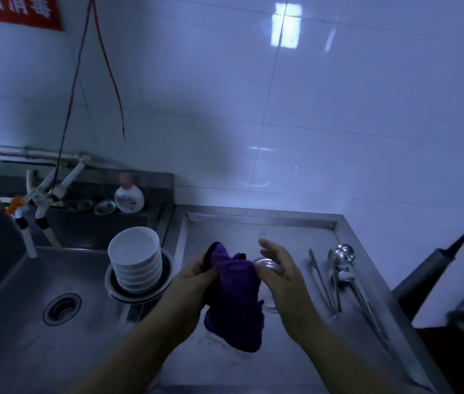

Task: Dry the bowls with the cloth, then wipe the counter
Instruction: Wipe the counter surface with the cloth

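My left hand grips a purple cloth above the steel counter. The cloth is wrapped over a dark round object, and only that object's edge shows. Part of the cloth hangs down loose. My right hand is just right of the cloth with its fingers spread and relaxed, and its thumb touches the cloth's edge. A clear round rim shows between the cloth and my right hand; I cannot tell whether it rests on the counter. A stack of several white bowls stands in a steel basin at the sink's right edge.
The sink with its drain lies to the left under two taps. A soap bottle stands on the back ledge. Tongs and ladles lie on the counter's right side. Tiled wall behind.
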Action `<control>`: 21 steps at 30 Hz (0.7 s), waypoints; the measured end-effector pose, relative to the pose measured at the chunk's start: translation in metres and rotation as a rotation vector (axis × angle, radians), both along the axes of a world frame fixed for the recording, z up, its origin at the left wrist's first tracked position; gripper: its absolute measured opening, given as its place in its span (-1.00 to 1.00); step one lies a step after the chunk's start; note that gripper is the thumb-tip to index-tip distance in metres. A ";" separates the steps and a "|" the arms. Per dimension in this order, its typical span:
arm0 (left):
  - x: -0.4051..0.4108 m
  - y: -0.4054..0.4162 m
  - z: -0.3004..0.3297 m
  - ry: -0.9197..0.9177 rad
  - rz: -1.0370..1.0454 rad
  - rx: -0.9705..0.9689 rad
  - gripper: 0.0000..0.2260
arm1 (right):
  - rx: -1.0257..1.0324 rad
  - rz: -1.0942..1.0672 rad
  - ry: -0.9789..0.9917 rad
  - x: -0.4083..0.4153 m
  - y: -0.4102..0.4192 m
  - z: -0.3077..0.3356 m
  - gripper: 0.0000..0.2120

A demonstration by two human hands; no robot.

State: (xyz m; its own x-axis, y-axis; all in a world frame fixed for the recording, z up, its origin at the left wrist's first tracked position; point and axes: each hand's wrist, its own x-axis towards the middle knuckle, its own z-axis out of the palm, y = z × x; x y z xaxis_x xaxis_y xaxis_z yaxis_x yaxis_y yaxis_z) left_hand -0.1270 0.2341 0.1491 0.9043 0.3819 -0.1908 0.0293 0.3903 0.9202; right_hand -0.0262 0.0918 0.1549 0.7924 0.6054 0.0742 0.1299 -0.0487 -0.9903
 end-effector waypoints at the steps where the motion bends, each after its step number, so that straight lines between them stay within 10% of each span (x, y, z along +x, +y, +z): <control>1: -0.001 -0.001 -0.001 -0.014 0.001 -0.019 -0.74 | 0.001 0.059 0.066 0.000 -0.001 0.000 -0.70; 11: -0.014 -0.004 -0.004 -0.071 0.090 -0.167 -0.74 | -0.167 0.060 -0.221 -0.007 -0.008 -0.001 -0.87; 18: -0.023 0.004 -0.005 -0.050 -0.127 0.276 -0.37 | -0.200 0.137 -0.387 0.004 -0.017 0.020 -0.88; 21: -0.018 0.000 -0.008 -0.012 -0.197 0.513 -0.56 | -0.227 0.193 -0.419 0.010 -0.020 0.026 -0.89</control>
State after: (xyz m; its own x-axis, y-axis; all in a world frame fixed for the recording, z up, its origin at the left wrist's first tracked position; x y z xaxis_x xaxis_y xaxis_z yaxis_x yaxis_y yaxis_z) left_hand -0.1451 0.2338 0.1414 0.9690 0.2466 -0.0137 0.0447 -0.1205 0.9917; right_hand -0.0166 0.0713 0.1811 0.5951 0.7752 0.2118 0.5416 -0.1922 -0.8184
